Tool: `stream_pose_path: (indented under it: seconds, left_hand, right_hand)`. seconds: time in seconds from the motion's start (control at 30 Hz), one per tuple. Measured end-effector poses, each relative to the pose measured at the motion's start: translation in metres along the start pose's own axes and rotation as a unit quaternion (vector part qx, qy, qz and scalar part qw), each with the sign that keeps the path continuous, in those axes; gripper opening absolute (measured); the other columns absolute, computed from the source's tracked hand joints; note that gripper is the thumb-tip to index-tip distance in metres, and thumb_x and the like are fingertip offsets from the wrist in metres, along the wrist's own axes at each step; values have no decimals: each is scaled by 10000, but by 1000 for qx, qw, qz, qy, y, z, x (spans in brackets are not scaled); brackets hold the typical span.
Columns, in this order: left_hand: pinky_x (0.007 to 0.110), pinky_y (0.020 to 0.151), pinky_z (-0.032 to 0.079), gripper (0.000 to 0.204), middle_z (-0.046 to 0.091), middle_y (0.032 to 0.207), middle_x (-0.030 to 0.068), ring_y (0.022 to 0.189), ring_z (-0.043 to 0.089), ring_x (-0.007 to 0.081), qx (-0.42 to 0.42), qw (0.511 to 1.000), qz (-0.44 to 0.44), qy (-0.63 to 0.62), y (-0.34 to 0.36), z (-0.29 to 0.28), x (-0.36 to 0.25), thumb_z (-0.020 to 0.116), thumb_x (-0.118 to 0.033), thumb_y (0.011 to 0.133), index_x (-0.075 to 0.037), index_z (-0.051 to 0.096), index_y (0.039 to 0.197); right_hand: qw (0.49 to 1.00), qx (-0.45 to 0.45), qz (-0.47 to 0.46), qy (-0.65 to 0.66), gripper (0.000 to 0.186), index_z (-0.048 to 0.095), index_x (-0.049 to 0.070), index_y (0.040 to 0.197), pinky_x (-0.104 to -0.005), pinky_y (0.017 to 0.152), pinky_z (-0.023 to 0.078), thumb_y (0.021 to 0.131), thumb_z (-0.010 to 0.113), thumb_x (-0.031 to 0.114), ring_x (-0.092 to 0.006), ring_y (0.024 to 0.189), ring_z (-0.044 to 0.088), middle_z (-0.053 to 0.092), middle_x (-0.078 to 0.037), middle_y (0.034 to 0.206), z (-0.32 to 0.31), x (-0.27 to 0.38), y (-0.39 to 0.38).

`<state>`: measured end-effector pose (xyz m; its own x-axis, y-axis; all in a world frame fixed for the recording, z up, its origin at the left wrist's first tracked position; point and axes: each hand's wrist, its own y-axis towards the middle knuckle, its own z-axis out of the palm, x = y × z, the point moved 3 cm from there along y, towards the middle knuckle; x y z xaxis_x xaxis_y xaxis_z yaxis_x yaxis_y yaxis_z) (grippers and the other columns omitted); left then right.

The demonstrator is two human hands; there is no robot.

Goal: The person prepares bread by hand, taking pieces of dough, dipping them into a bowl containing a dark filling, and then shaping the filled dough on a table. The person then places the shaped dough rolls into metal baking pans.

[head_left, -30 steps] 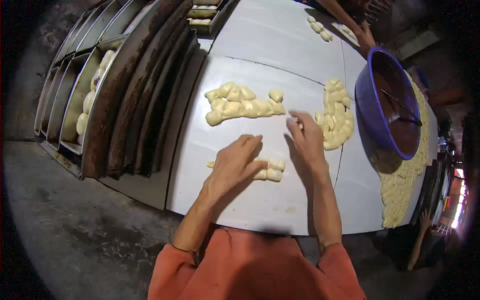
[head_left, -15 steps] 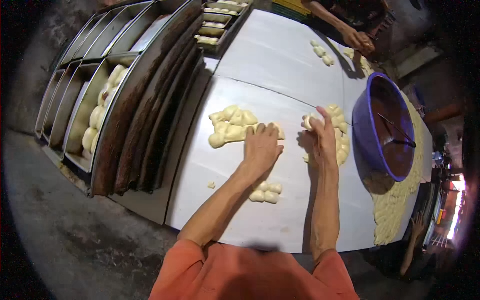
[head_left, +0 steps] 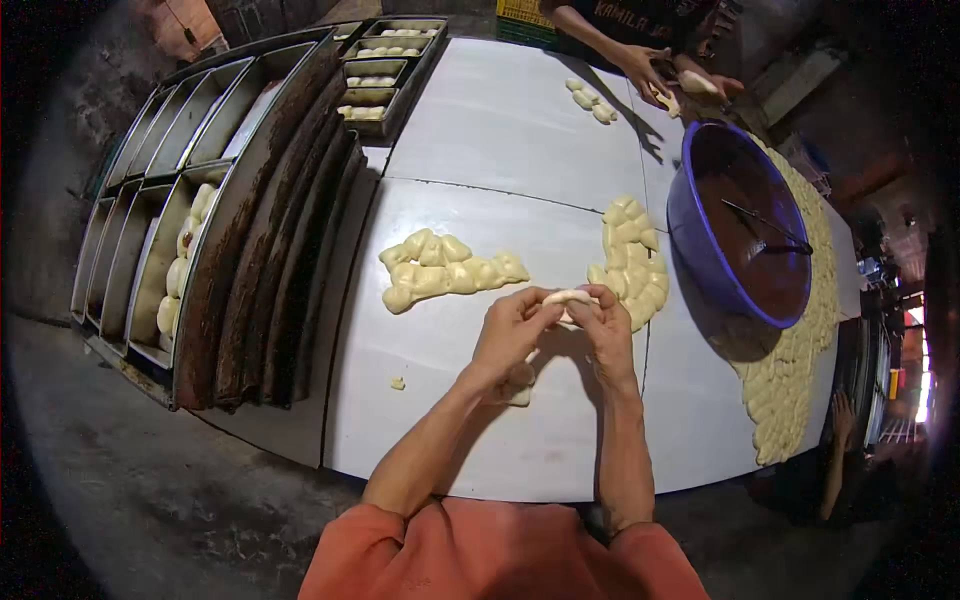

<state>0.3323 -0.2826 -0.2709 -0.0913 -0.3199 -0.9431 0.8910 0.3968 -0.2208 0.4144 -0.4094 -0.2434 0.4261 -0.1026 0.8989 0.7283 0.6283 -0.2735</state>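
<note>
My left hand (head_left: 508,338) and my right hand (head_left: 606,338) pinch a pale dough piece (head_left: 568,298) between their fingers, above the white tabletop (head_left: 445,420). Smaller dough rolls (head_left: 516,392) lie below, partly hidden by my left hand. A lumpy dough strip (head_left: 450,272) lies beyond my left hand, and a longer dough cluster (head_left: 630,260) just beyond my right. A tiny dough scrap (head_left: 398,383) is at the left.
Metal loaf tins (head_left: 150,260) on dark stacked trays (head_left: 260,300) line the left, with filled tins (head_left: 380,80) behind. A blue basin (head_left: 690,240) of brown mixture stands right, beside spread dough (head_left: 780,400). A co-worker (head_left: 630,30) handles dough opposite; another person's arm (head_left: 838,450) shows lower right.
My hands have come together, lifting a dough piece from the table. Both were reaching separately among the dough pieces. The co-worker's hands have shifted, and the whole view has tilted.
</note>
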Motion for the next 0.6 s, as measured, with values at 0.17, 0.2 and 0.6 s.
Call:
stream_pose_path:
  seconds: [0.17, 0.2, 0.6]
  left_hand:
    - [261, 781, 519, 423, 710, 1064, 107, 951, 664, 149, 47, 993, -76, -80, -18, 8, 16, 605, -288, 1030, -4, 591, 1344]
    - [261, 781, 519, 423, 710, 1064, 107, 951, 664, 149, 50, 993, -76, -79, -20, 14, 14, 605, -288, 1030, -4, 591, 1344]
    - [352, 1049, 476, 812, 596, 1370, 193, 1229, 591, 215, 4, 952, 285, -112, -11, 120, -1, 766, -381, 905, 30, 398, 1501]
  right_hand:
    - [987, -73, -68, -130, 210, 602, 44, 1130, -256, 753, 534, 945, 675, 113, -108, 897, 623, 668, -46, 991, -9, 4, -12]
    - [986, -75, -70, -129, 210, 602, 44, 1130, -256, 753, 534, 945, 675, 113, -108, 897, 623, 668, -46, 991, -5, 9, -17]
    - [971, -50, -74, 221, 256, 577, 56, 1185, -278, 846, 542, 964, 668, 149, -126, 958, 638, 634, -43, 1033, -18, 46, -47]
